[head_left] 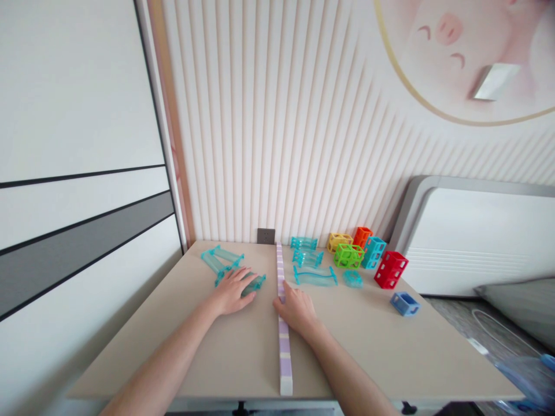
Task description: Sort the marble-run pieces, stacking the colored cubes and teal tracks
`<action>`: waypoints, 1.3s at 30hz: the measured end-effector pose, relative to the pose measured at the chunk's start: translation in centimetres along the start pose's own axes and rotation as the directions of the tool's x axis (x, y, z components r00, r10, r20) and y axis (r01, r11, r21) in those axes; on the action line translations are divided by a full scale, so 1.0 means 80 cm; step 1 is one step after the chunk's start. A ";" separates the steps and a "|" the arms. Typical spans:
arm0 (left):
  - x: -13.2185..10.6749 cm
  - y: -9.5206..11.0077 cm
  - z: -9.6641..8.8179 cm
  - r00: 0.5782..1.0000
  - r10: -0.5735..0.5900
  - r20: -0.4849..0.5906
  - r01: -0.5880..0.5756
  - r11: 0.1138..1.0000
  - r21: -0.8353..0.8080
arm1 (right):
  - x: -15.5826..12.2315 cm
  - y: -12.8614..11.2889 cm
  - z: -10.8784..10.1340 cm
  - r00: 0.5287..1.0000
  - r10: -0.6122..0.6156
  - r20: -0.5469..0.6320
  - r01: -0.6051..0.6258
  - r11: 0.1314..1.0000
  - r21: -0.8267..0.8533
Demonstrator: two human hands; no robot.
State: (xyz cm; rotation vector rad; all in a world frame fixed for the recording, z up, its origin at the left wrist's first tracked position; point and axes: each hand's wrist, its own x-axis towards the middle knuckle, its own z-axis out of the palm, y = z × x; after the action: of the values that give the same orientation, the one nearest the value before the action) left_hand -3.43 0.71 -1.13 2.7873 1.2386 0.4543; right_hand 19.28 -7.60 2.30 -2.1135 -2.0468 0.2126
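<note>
Head view, left to right: left hand (pixel 232 290) flat, fingers spread over a clear teal track piece (pixel 254 283) on the table (pixel 208 352); right hand (pixel 296 309) curled loosely on the lilac strip (pixel 284 341); coloured cube blocks (pixel 368 254) far right.

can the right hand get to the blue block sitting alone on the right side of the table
Probably yes: the right hand rests on the striped strip, and the table between it and the blue block is bare.
</note>
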 end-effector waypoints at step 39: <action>-0.005 -0.045 -0.029 0.973 -0.207 -0.098 0.183 0.960 -0.214 | 0.038 -0.042 -0.002 0.760 -0.649 0.037 0.646 0.760 0.071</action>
State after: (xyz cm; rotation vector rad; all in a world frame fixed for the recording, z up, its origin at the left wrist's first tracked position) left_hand -6.92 2.71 0.35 2.4706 1.3874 0.6976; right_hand 16.19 -4.52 3.36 -1.2481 -2.6246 0.2173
